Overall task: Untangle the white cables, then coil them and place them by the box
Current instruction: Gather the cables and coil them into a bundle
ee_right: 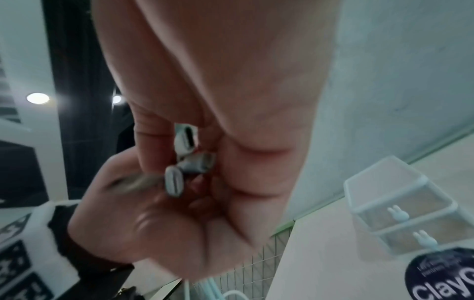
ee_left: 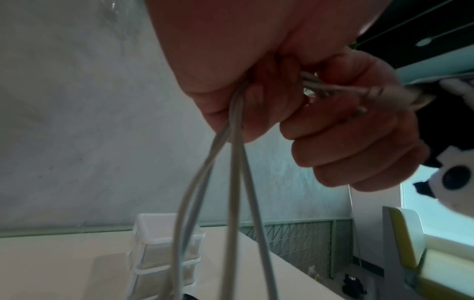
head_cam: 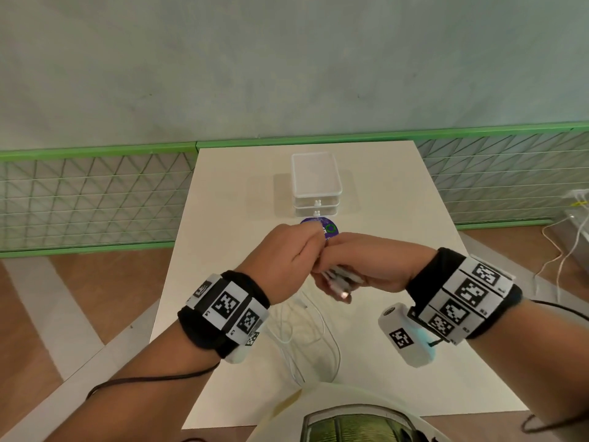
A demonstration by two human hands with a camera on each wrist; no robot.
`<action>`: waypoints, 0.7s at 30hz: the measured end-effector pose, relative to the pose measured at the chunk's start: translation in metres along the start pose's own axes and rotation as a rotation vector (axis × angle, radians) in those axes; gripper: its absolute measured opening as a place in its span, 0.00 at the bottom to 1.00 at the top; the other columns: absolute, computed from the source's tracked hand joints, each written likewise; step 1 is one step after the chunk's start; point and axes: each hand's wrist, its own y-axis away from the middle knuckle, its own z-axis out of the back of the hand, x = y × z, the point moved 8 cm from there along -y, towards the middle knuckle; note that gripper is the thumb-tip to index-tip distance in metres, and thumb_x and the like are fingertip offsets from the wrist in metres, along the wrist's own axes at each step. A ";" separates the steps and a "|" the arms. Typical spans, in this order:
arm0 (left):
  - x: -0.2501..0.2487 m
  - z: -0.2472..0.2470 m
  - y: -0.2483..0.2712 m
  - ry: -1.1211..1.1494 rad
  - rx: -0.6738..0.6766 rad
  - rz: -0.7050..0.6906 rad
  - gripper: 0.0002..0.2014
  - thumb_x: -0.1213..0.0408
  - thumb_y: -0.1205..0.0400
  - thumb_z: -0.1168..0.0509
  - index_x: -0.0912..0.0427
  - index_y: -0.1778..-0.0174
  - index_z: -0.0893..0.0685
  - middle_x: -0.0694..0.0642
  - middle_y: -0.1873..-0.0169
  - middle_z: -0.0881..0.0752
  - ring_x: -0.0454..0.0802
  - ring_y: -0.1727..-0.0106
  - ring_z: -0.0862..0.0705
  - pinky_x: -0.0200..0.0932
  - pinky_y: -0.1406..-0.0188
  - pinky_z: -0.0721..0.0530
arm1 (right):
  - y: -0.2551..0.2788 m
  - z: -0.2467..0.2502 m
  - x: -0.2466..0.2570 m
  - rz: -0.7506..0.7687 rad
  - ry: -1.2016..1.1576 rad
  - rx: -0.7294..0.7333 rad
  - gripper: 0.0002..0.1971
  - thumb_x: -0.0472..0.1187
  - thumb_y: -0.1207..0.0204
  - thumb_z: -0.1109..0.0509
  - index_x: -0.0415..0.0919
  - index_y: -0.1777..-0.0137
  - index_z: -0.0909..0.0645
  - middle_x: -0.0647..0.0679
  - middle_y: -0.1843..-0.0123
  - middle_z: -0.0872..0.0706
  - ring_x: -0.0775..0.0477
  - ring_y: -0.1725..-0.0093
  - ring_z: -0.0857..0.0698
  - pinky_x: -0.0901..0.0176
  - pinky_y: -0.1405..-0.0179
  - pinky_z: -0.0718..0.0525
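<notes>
Both hands meet above the middle of the white table. My left hand and my right hand both grip a bundle of white cables. In the left wrist view several strands of the cables hang from the left fist. The right hand's fingers curl round the plug ends. In the right wrist view three connectors stick out between the right hand's fingers. Loose loops trail onto the table below. The white stacked drawer box stands further back.
A round purple tub, labelled "Clay" in the right wrist view, lies just in front of the box. A green-framed mesh fence runs behind the table. Other white wires lie on the floor at right.
</notes>
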 end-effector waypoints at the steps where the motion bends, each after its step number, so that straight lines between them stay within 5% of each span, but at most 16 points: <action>1: 0.000 0.002 -0.001 0.027 -0.006 0.004 0.15 0.60 0.13 0.49 0.60 0.63 0.26 0.60 0.76 0.21 0.61 0.71 0.21 0.62 0.68 0.20 | -0.002 -0.001 0.000 -0.004 -0.006 0.019 0.10 0.40 0.23 0.35 0.34 0.61 0.18 0.37 0.66 0.17 0.42 0.70 0.19 0.55 0.70 0.20; 3: -0.001 0.005 -0.002 0.084 -0.038 0.019 0.14 0.58 0.10 0.49 0.58 0.59 0.26 0.53 0.77 0.20 0.54 0.73 0.20 0.53 0.70 0.19 | -0.003 -0.003 0.000 -0.024 -0.020 0.043 0.11 0.38 0.18 0.38 0.36 0.60 0.18 0.41 0.69 0.20 0.43 0.74 0.21 0.56 0.73 0.22; 5: 0.006 0.006 -0.003 0.198 -0.071 0.075 0.12 0.58 0.09 0.47 0.60 0.55 0.25 0.47 0.78 0.21 0.46 0.75 0.23 0.44 0.71 0.23 | -0.002 0.001 0.001 -0.045 -0.040 -0.002 0.13 0.37 0.19 0.40 0.41 0.67 0.25 0.46 0.74 0.31 0.48 0.78 0.36 0.60 0.78 0.34; 8: 0.027 0.002 -0.003 0.469 -0.039 0.210 0.18 0.51 0.11 0.47 0.62 0.54 0.22 0.49 0.79 0.21 0.49 0.75 0.23 0.42 0.69 0.26 | 0.002 0.021 0.008 0.046 -0.166 -0.136 0.24 0.50 0.12 0.40 0.46 0.69 0.41 0.49 0.74 0.43 0.51 0.77 0.47 0.63 0.79 0.46; 11: 0.039 -0.007 0.001 0.586 0.025 0.270 0.21 0.51 0.13 0.49 0.64 0.56 0.20 0.54 0.79 0.20 0.61 0.68 0.14 0.49 0.57 0.23 | 0.004 0.040 0.012 0.167 -0.316 -0.235 0.26 0.59 0.12 0.42 0.44 0.65 0.46 0.49 0.74 0.44 0.50 0.79 0.46 0.62 0.80 0.38; 16: 0.045 -0.034 0.009 0.644 0.177 0.402 0.19 0.51 0.12 0.46 0.60 0.54 0.17 0.59 0.64 0.11 0.68 0.49 0.10 0.60 0.36 0.22 | -0.006 0.049 0.006 0.270 -0.509 -0.366 0.27 0.54 0.11 0.42 0.42 0.71 0.33 0.43 0.73 0.26 0.44 0.74 0.26 0.48 0.67 0.17; 19: 0.048 -0.032 0.007 0.657 0.108 0.424 0.18 0.58 0.08 0.49 0.61 0.61 0.24 0.52 0.77 0.25 0.55 0.72 0.23 0.56 0.51 0.18 | -0.009 0.051 0.001 0.259 -0.508 -0.424 0.27 0.54 0.11 0.41 0.42 0.70 0.32 0.46 0.72 0.34 0.46 0.75 0.34 0.53 0.71 0.22; 21: 0.048 -0.025 0.005 0.609 0.030 0.412 0.18 0.58 0.08 0.50 0.60 0.62 0.27 0.48 0.78 0.32 0.47 0.77 0.33 0.45 0.67 0.23 | -0.010 0.049 -0.002 0.239 -0.499 -0.444 0.25 0.57 0.12 0.41 0.41 0.67 0.29 0.45 0.70 0.41 0.47 0.74 0.42 0.56 0.76 0.29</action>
